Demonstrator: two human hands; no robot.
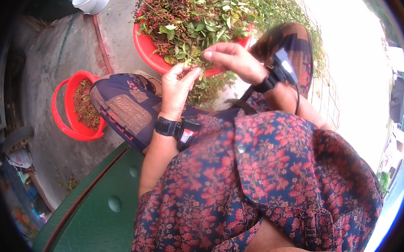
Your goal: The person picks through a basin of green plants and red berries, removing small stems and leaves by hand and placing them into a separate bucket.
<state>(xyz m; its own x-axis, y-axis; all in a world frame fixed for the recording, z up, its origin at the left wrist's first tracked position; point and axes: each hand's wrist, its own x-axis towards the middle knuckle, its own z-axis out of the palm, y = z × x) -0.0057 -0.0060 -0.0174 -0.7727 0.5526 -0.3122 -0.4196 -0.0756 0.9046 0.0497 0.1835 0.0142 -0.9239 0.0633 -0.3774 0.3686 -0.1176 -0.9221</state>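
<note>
My left hand [177, 84] pinches a small leafy sprig [189, 63] between thumb and fingers, above the near rim of a wide red plastic basin [146, 53]. Close by on the right, my right hand [231, 61] has its thumb and forefinger together beside the sprig; whether something is between them is too small to tell. Heaped in the basin are cut sprigs with green leaves and clusters of small reddish berries [172, 11]. A red plastic bucket [69, 109], left of my left knee, holds loose reddish berries [86, 106].
Leafy cuttings [203, 91] lie below the basin, and more greenery [274, 6] is piled beyond it at the right. A white bucket [92, 2] stands at the top left. A green metal surface [90, 214] is at the lower left, with a tire [17, 139] farther left.
</note>
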